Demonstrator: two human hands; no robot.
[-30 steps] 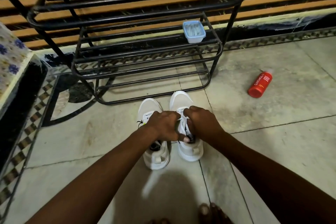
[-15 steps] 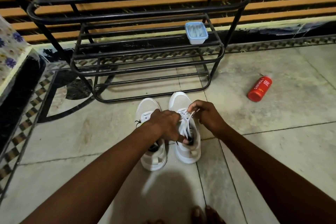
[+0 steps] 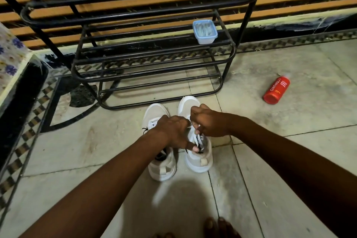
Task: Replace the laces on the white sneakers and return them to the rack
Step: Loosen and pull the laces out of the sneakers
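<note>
Two white sneakers stand side by side on the floor tiles in front of the black metal rack (image 3: 154, 67), toes toward it. The left sneaker (image 3: 160, 168) is partly hidden under my left wrist. Over the right sneaker (image 3: 200, 158) both hands work at its white lace (image 3: 193, 131). My left hand (image 3: 172, 131) lies across the tongue with the thumb pressing down near the collar and fingers curled at the lace. My right hand (image 3: 208, 123) pinches the lace near the upper eyelets. How the lace ends run is hidden by the fingers.
A small clear plastic box with a blue rim (image 3: 204, 32) sits on the rack's middle shelf at the right. A red bottle (image 3: 276, 90) lies on the floor to the right. A tiled ledge with a floral cloth (image 3: 11, 58) runs along the left. My toes (image 3: 218, 226) show at the bottom.
My right hand lifted off the sneaker, drew the lace up and out to the right, then came back in over the upper eyelets. My left hand stayed on the tongue.
</note>
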